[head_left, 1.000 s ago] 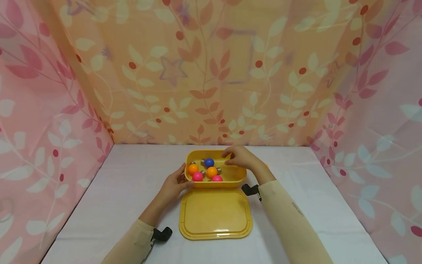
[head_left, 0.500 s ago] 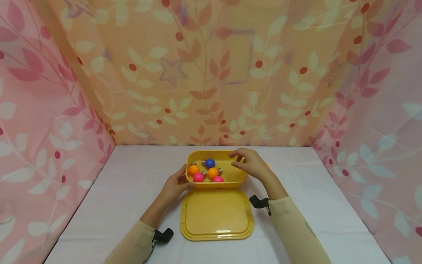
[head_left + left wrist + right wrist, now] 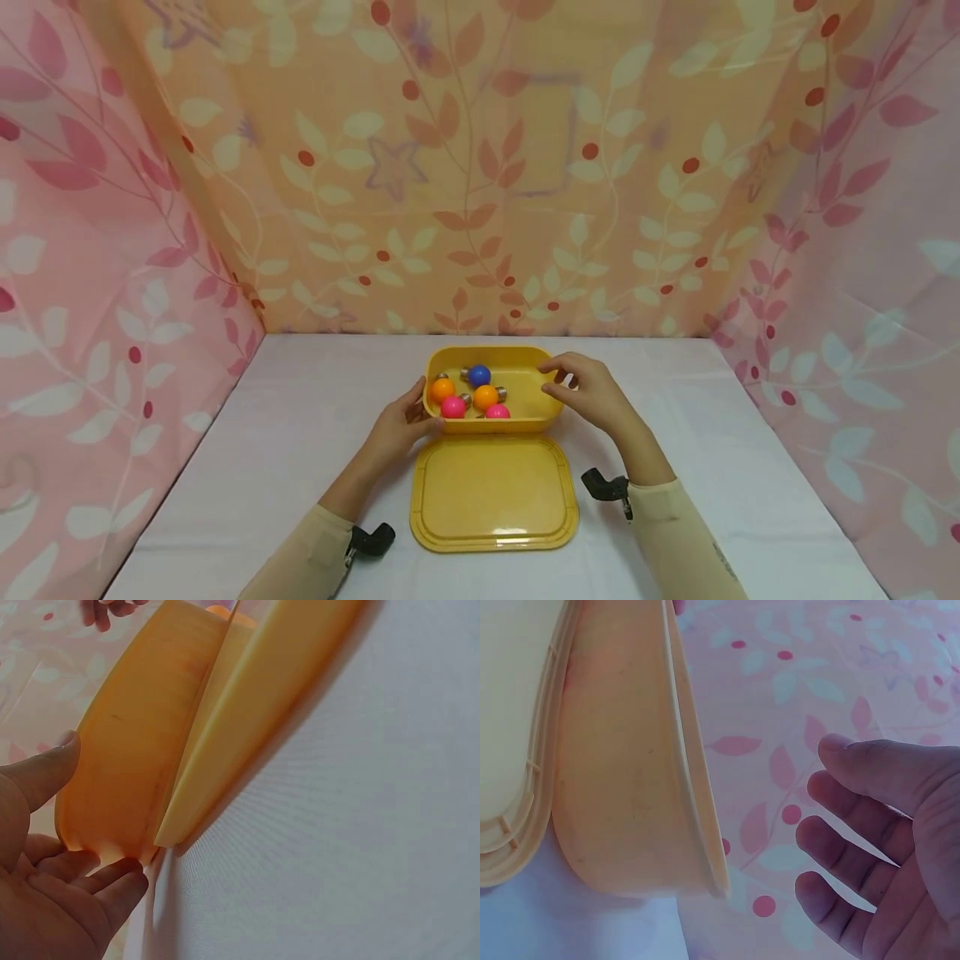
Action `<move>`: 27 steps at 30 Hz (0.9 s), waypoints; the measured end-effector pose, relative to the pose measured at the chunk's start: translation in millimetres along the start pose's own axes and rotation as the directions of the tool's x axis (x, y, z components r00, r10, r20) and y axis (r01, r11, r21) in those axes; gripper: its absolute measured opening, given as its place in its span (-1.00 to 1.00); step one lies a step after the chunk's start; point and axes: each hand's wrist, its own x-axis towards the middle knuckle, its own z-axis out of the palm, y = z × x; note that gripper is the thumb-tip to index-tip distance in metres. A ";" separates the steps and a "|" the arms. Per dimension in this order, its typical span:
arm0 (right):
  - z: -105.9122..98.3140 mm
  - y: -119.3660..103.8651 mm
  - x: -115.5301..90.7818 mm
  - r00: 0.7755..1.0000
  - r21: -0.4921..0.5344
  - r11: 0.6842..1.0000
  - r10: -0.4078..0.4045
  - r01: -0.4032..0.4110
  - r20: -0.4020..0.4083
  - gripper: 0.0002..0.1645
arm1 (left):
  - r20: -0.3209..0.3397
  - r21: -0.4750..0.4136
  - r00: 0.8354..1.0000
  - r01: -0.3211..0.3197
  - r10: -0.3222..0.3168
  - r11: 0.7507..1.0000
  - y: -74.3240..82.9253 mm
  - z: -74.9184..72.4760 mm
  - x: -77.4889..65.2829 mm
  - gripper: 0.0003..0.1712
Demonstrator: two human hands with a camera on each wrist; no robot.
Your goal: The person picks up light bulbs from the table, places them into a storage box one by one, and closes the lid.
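A yellow plastic box point(image 3: 495, 426) stands on the table with small colored light bulbs inside. A blue bulb point(image 3: 479, 377), two orange bulbs point(image 3: 442, 390) and two pink bulbs point(image 3: 453, 407) lie toward its left half, and metal screw bases show on most. My left hand point(image 3: 401, 425) holds the box's left end, thumb at the front corner and fingers around the side, as the left wrist view also shows. By the right end, my right hand point(image 3: 596, 396) hovers with loosely bent fingers and nothing between them; the right wrist view shows it apart from the box wall point(image 3: 622, 750).
The yellow lid point(image 3: 495, 493) lies flat on the white tablecloth point(image 3: 300, 400) right in front of the box. Patterned curtains point(image 3: 480, 167) enclose the back and both sides. Each wrist carries a black camera mount point(image 3: 604, 484).
My right hand has drawn back to the right, from over the box's interior to its right rim. My left hand keeps its hold, and the bulbs have not moved in the box.
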 end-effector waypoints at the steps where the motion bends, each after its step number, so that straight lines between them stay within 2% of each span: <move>1: -0.4 0.2 -1.0 1.000 0.001 1.000 0.002 -0.002 -0.002 -0.70 | -0.003 0.002 1.000 0.005 -0.005 1.000 -0.3 0.2 -0.2 0.12; 6: -5.4 2.8 -4.2 1.000 -0.027 1.000 0.009 -0.009 -0.012 -0.70 | -0.010 0.015 1.000 0.012 -0.012 1.000 -0.6 1.0 -1.8 0.13; 13: -20.6 7.6 -9.6 0.996 -0.042 0.999 -0.037 0.034 -0.087 -0.67 | 0.003 -0.010 1.000 -0.021 0.021 1.000 0.0 0.8 -1.6 0.15; 18: -33.3 16.4 -15.1 0.994 -0.035 0.999 -0.010 0.007 -0.107 -0.66 | 0.005 -0.012 1.000 -0.021 0.021 1.000 -1.2 0.8 -2.0 0.14; 27: -48.7 34.3 -20.3 0.982 -0.056 0.998 0.010 -0.021 -0.189 -0.64 | 0.001 0.013 1.000 -0.030 0.030 0.999 -3.4 1.2 -0.9 0.14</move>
